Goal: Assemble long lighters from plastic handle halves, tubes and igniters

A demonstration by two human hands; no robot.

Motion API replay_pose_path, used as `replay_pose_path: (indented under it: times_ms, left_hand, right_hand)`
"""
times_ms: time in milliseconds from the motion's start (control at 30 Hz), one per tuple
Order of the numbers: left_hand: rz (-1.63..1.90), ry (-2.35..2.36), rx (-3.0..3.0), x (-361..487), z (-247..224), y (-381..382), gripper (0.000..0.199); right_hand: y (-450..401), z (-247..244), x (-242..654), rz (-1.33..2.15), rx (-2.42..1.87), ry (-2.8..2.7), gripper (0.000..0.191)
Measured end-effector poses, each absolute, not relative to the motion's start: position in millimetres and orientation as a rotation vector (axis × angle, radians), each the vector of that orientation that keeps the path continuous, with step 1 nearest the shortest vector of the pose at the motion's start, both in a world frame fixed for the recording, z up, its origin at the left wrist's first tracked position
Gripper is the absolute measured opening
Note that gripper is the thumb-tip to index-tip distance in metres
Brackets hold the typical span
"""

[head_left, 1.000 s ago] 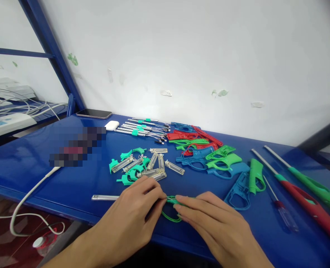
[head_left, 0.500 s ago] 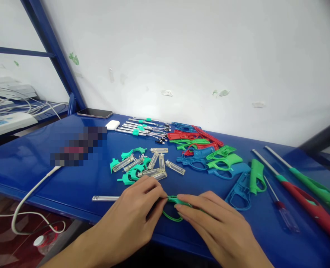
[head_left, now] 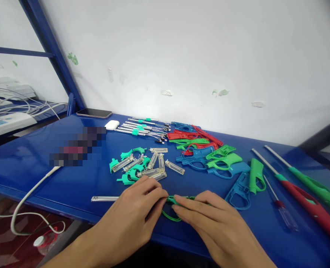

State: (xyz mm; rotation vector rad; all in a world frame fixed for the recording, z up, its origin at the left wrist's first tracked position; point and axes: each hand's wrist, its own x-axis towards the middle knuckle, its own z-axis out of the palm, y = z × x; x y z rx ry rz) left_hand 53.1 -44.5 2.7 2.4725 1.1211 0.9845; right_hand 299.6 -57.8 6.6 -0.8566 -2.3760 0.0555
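Near the table's front edge lies a green lighter shell (head_left: 172,216) with its trigger loop towards me. A metal tube (head_left: 105,198) sticks out to the left from under my left hand (head_left: 138,208), whose fingers pinch the front of the shell. My right hand (head_left: 218,219) has its fingers closed over the handle part, hiding much of it. Just beyond my hands lie clear fuel tanks (head_left: 175,167) and teal trigger pieces (head_left: 125,179). Further back are metal tubes with wires (head_left: 137,132).
Blue, red and green shell halves (head_left: 200,158) are piled right of centre. A screwdriver (head_left: 286,216), a red lighter (head_left: 307,201) and a green lighter (head_left: 318,186) lie at the right. A phone (head_left: 94,113), a white case (head_left: 112,125) and a cable (head_left: 22,203) are left.
My right fingers have shifted slightly on the green shell, showing a bit more of its upper edge. My left hand holds almost the same place.
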Motion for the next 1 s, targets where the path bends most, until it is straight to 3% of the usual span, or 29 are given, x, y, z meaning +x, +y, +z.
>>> replay_pose_path:
  times_ms: [167, 367, 667, 1000]
  left_hand:
    - [0.977, 1.122, 2.487, 52.9, 2.9, -46.1, 0.02]
    - [0.991, 1.034, 2.567, 52.9, 3.8, -50.2, 0.028]
    - [1.06, 0.932, 2.65, 51.1, 0.4, -45.9, 0.021]
    - [1.002, 0.957, 2.773, 53.4, 2.9, -45.3, 0.013]
  right_hand:
    - [-54.9, 2.2, 300.3, 0.158, -0.857, -2.37, 0.037]
    - [-56.2, 2.8, 299.5, 0.284, -0.91, -2.289, 0.02]
    - [-57.5, 6.1, 305.9, 0.395, -0.876, -2.193, 0.007]
    - [-56.5, 3.2, 319.8, 0.516, -0.972, -2.124, 0.026]
